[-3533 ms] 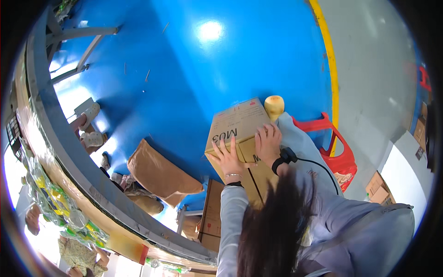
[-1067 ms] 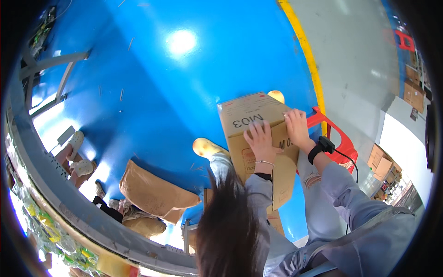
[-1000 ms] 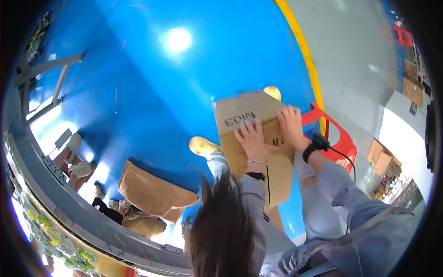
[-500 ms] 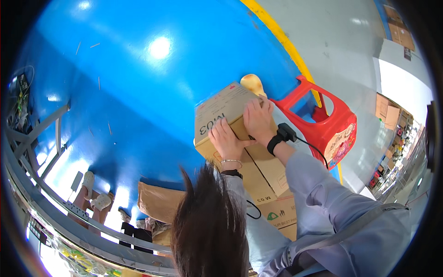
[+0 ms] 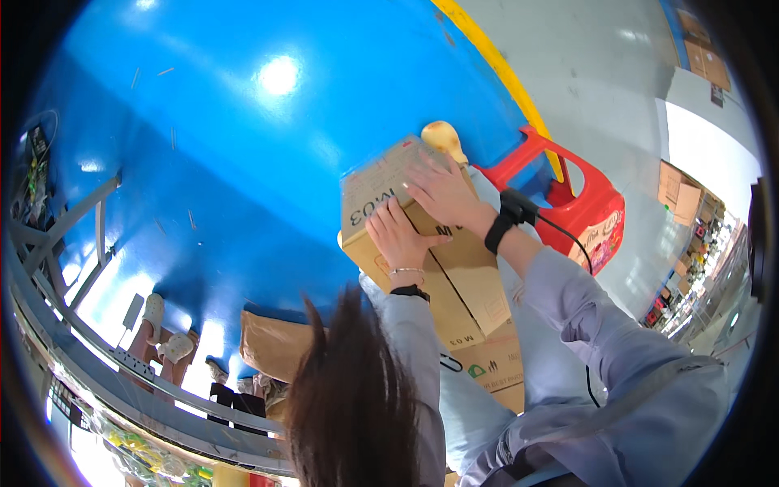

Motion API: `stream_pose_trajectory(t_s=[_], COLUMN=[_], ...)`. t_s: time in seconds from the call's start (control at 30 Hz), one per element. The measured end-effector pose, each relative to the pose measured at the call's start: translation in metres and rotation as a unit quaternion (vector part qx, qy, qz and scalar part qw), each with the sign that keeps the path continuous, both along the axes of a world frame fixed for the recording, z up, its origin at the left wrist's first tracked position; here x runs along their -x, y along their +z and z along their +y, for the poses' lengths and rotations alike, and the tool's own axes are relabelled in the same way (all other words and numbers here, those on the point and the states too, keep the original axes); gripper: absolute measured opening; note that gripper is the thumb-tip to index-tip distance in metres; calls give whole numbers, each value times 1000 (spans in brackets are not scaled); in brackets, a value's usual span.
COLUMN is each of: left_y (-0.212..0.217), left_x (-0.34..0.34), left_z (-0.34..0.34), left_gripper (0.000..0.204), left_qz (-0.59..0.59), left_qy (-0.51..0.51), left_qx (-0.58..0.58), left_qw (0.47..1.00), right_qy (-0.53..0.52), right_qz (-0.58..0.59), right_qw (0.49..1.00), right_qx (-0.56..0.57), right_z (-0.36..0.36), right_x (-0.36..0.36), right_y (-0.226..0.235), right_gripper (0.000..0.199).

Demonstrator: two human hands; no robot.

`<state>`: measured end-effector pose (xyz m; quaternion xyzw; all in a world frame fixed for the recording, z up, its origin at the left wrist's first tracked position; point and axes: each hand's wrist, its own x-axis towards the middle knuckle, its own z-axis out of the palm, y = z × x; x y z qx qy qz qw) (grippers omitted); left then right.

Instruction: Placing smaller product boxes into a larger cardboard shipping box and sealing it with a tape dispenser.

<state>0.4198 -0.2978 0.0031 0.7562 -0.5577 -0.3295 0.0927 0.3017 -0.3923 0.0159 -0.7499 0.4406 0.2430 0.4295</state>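
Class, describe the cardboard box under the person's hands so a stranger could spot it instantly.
Start at the glossy blue floor and find the red plastic stool. Just left of it sits the cardboard box, with the left hand and right hand flat on top. It tops the stack.

Both hands lie flat, fingers spread, on a brown cardboard box [image 5: 381,199] that rests on the person's lap: the left hand [image 5: 398,239] presses on the near part of its top face, while the right hand [image 5: 442,191] (a black band sits on its wrist) covers the far right part. Just beyond the box's far corner a tan shoe [image 5: 442,140] shows on the glossy blue floor [image 5: 227,122], and a red plastic stool [image 5: 588,203] stands to the right of the box. Below the box, nearer the person, more flattened cardboard boxes [image 5: 487,357] are stacked.
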Motion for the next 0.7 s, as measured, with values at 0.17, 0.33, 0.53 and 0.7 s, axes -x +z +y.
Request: stream_pose_trajectory(t_s=[0.17, 0.33, 0.53, 0.7], left_y=[0, 7, -2, -19], left_x=[1, -8, 8, 12], left_z=[2, -6, 4, 58], left_gripper=[124, 124, 112, 89], left_qz=[-12, -39, 11, -86], left_qy=[-6, -22, -6, -209], left_qx=[17, -30, 31, 92], left_qw=[1000, 999, 999, 970], right_qy=[-401, -408, -443, -446], right_qz=[-37, 123, 234, 200], right_qw=[865, 877, 785, 785], right_qx=[298, 223, 365, 380], right_z=[105, 221, 235, 236], right_x=[19, -11, -18, -31], right_y=[37, -11, -42, -50], right_gripper=[53, 60, 58, 62])
